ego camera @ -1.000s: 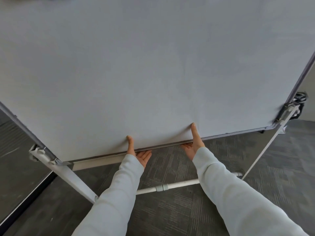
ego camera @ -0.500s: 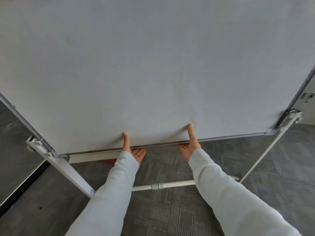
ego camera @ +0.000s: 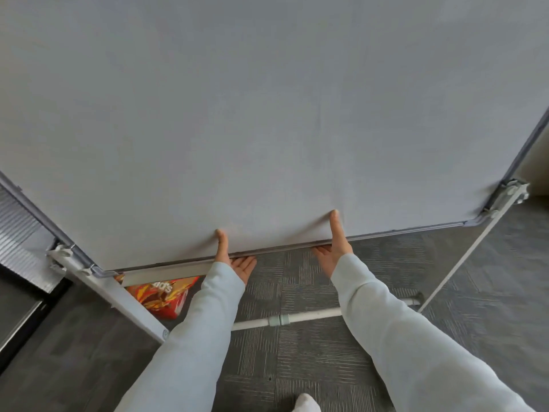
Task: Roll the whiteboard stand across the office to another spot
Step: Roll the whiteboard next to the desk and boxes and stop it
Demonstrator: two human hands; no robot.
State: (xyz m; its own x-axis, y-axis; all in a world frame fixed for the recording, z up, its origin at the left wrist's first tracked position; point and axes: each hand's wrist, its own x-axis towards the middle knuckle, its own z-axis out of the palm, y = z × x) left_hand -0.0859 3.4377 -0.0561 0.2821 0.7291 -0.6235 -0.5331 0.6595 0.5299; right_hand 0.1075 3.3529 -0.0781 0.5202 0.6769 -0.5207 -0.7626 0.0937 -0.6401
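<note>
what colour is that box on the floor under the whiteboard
The box is red and orange with white lettering, seen in the head view.

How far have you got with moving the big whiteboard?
Done: both hands have hold of the whiteboard, the left hand and right hand gripping its bottom edge, thumbs on the face. In hand: pushing it over the grey carpet. An orange box lies just under the board near the left leg. Left: rolling on to the new spot, which isn't visible, and letting go.
</note>
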